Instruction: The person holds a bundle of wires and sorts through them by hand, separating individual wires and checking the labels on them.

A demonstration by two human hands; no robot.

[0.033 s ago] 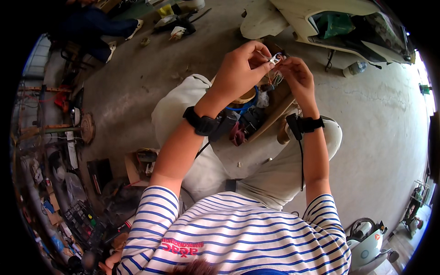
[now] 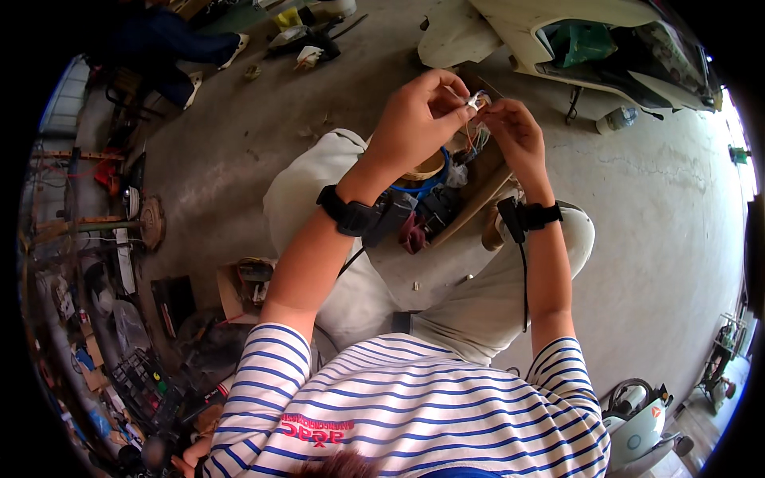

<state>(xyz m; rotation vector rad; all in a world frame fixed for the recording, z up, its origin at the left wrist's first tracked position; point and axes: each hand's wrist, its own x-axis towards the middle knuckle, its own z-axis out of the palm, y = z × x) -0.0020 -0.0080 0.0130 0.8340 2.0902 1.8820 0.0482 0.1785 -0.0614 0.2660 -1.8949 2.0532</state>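
Observation:
At the upper middle, my left hand (image 2: pixel 421 127) pinches a small white connector (image 2: pixel 475 101) between thumb and fingers. My right hand (image 2: pixel 516 139) is closed on the coloured wires at its right side, its fingertips nearly meeting the left ones. Thin orange and other wires (image 2: pixel 472 135) hang down between my hands. Below them, between my knees, lie a tan bowl in a blue container (image 2: pixel 418 187), dark items, a maroon cloth (image 2: pixel 412 233) and a long brown board (image 2: pixel 470 211).
A cream scooter (image 2: pixel 510 44) stands at the top right, with a plastic jug (image 2: pixel 617 119) beside it. Another person's legs (image 2: pixel 191 48) are at the top left. Tools and clutter (image 2: pixel 135 374) line the left side, near a cardboard box (image 2: pixel 235 291). A white machine (image 2: pixel 641 422) sits lower right.
The connector and wires between my fingertips have shifted very slightly. My arms and the surroundings look the same.

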